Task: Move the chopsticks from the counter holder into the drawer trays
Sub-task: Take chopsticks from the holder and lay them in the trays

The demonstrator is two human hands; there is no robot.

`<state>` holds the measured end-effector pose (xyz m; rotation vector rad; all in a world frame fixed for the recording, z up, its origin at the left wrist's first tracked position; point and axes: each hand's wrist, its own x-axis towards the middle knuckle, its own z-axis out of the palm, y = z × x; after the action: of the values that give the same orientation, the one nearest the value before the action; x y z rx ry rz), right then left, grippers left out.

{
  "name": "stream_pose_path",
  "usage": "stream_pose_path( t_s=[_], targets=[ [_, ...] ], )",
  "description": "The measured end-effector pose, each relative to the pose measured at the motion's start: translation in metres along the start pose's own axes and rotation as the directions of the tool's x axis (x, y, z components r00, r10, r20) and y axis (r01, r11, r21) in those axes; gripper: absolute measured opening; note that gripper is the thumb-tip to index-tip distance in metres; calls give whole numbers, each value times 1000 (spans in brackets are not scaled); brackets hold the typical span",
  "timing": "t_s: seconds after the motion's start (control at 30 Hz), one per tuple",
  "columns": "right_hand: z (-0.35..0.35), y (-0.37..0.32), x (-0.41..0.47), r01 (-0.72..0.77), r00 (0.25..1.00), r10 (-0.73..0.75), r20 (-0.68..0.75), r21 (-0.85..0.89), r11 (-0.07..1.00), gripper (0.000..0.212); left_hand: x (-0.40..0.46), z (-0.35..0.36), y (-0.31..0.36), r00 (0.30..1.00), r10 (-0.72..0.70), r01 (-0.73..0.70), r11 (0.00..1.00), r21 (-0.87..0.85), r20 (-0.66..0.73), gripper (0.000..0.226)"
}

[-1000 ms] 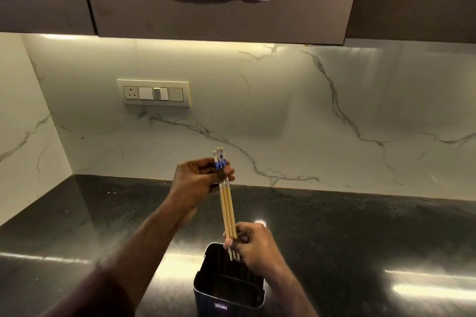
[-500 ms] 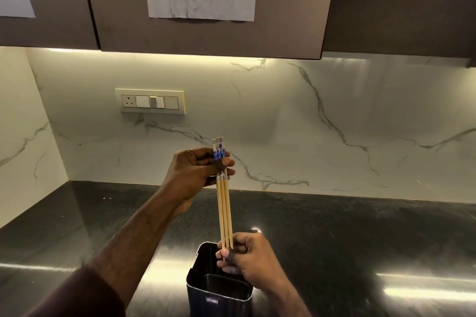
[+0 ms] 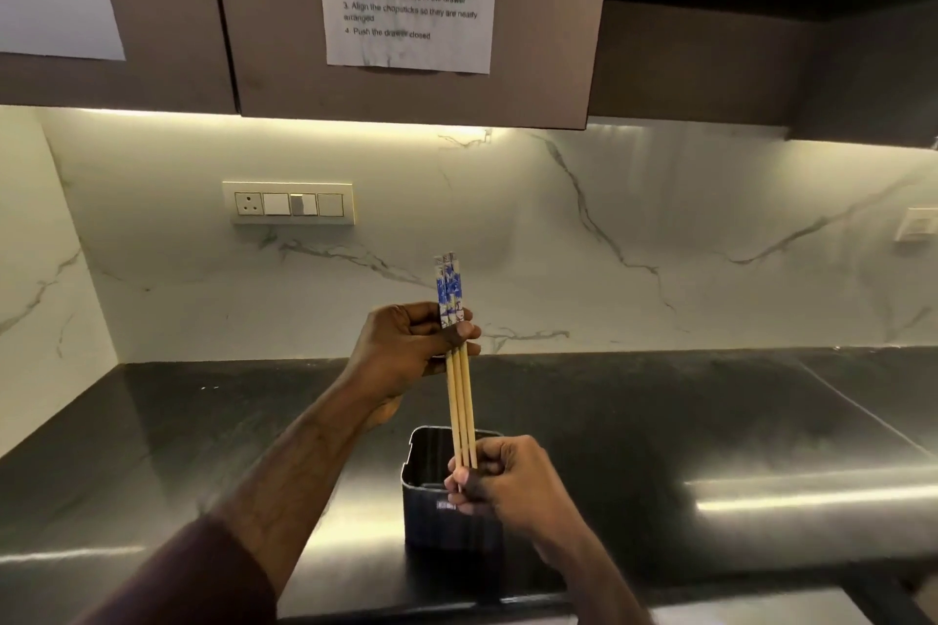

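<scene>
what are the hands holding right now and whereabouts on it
Both hands hold one bundle of chopsticks, upright over the dark holder. The left hand pinches it just below the blue-patterned tops; the right hand grips the lower tips.

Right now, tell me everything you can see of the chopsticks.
The chopsticks form a small upright bundle of pale wooden sticks, seemingly three or four, with blue-and-white patterned tops. The left hand pinches them just below the pattern; the right hand curls round their lower ends. They stand above the dark counter holder; their tips are hidden behind the right hand.
</scene>
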<state>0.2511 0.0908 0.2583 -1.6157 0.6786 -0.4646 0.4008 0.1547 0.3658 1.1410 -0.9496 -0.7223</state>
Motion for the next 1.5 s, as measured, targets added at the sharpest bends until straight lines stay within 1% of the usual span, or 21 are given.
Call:
stream_pose_path(
  t_s=[0.17, 0.3, 0.43, 0.6, 0.77, 0.87, 0.97, 1.07, 1.13, 1.27, 1.37, 1.5],
  targets=[
    [20, 11, -53, -7, 998, 5, -66, -18, 1000, 11, -45, 2, -6, 995, -63, 64, 998, -14, 78, 33],
    [24, 30, -104, -36, 989, 30, -144, -39, 999, 10, -81, 22, -19, 985, -116, 122, 992, -41, 130, 36],
    [11, 42, -152, -39, 968, 6, -249, -128, 991, 9, -108, 53, -27, 971, -163, 176, 983, -61, 176, 41],
    [-19, 50, -206, -77, 940, 33, -339, -116, 990, 7, -132, 107, -39, 956, -197, 213, 975, -57, 217, 29],
    [-68, 62, -262, -110, 901, 66, -429, -79, 991, 5, -161, 180, -56, 933, -241, 268, 961, -66, 268, 22],
    [-109, 70, -305, -142, 891, 96, -444, -72, 987, 4, -181, 233, -69, 933, -255, 283, 955, -82, 255, 19],
    [-152, 78, -345, -185, 885, 132, -446, -76, 980, 12, -200, 286, -86, 935, -262, 284, 957, -61, 238, 16],
    [-194, 92, -376, -237, 876, 171, -451, -95, 967, 5, -216, 338, -105, 934, -289, 298, 954, -14, 209, 14],
    [-216, 101, -389, -271, 868, 199, -455, -99, 957, 2, -224, 365, -118, 934, -304, 305, 952, 28, 187, 13],
    [-252, 118, -405, -356, 852, 285, -439, -87, 930, 10, -234, 407, -142, 933, -331, 312, 939, 146, 138, 9],
    [-276, 137, -404, -409, 831, 328, -449, -96, 907, 10, -235, 432, -165, 921, -363, 330, 919, 213, 139, 9],
    [-302, 166, -393, -485, 809, 379, -449, -146, 862, 15, -228, 457, -202, 908, -395, 351, 900, 260, 140, 8]
  ],
)
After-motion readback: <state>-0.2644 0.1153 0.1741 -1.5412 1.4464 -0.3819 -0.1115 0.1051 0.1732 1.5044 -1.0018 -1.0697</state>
